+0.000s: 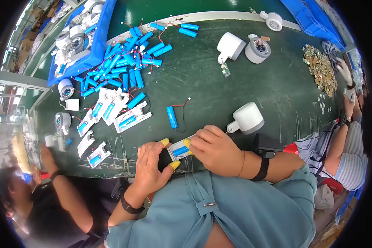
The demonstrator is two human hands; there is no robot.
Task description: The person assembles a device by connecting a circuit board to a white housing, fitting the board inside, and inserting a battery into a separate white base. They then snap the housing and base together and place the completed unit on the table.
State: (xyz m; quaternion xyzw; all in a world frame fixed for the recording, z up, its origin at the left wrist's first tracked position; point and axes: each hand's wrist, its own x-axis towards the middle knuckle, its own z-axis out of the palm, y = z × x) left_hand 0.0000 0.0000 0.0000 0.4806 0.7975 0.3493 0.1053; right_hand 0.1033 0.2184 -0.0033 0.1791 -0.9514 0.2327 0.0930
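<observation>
Grn table [219, 91], hands [149, 167] [215, 151] w/ cased batt. [180, 151]

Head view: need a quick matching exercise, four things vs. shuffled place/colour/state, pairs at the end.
Things:
1. Battery pile
2. Heap of small tan pieces
3. Finger covers
4. Case between left hand and right hand

Matches:
A. Yellow
B. Beside the left-side blue crate
C. Has one blue battery in it
D. Far right of the green table

Pairs: 1-B, 2-D, 3-A, 4-C
</observation>
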